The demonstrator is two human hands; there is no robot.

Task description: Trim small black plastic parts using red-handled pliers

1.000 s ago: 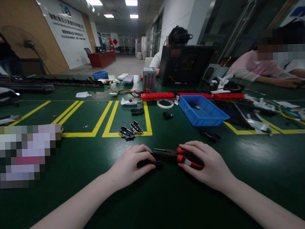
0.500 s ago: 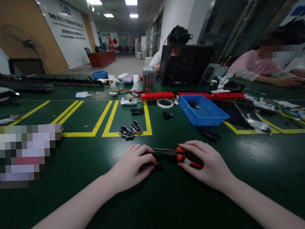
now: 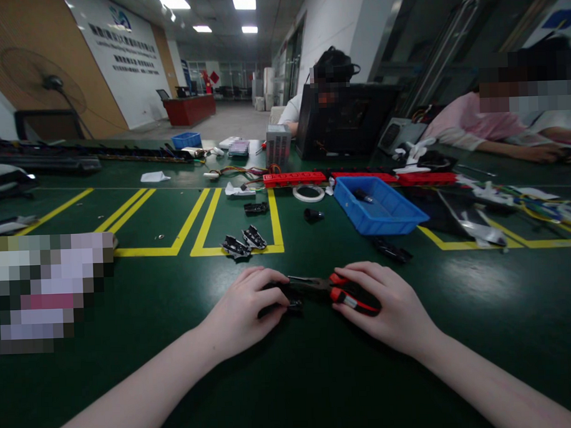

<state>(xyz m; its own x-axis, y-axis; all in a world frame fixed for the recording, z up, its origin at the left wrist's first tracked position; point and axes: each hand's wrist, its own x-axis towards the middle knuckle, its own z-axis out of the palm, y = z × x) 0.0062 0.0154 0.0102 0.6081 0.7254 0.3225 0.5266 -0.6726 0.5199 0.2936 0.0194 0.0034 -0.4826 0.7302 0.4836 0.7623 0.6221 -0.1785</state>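
My left hand [image 3: 258,300] is closed around a small black plastic part [image 3: 295,306], most of it hidden under the fingers. In my right hand [image 3: 394,305] is a pair of needle-nose pliers [image 3: 337,289] with red and black handles, the jaws pointing left. The jaw tips reach the fingertips of my left hand, beside the black part; whether they grip it I cannot tell. Farther up the green table lie two black-and-silver shell pieces [image 3: 243,242], a black part [image 3: 256,208], a black cap-like piece [image 3: 313,215] and a long black piece [image 3: 392,250].
A blue bin [image 3: 383,207] with a black piece inside stands beyond my right hand. Behind it runs a red power strip [image 3: 295,179], near a white ring [image 3: 308,193]. Blurred-out packages [image 3: 58,284] lie at left. Co-workers sit across the table beside a black computer case [image 3: 348,121].
The black part in my left hand has tilted very slightly. Both hands and the pliers stay almost where they were.
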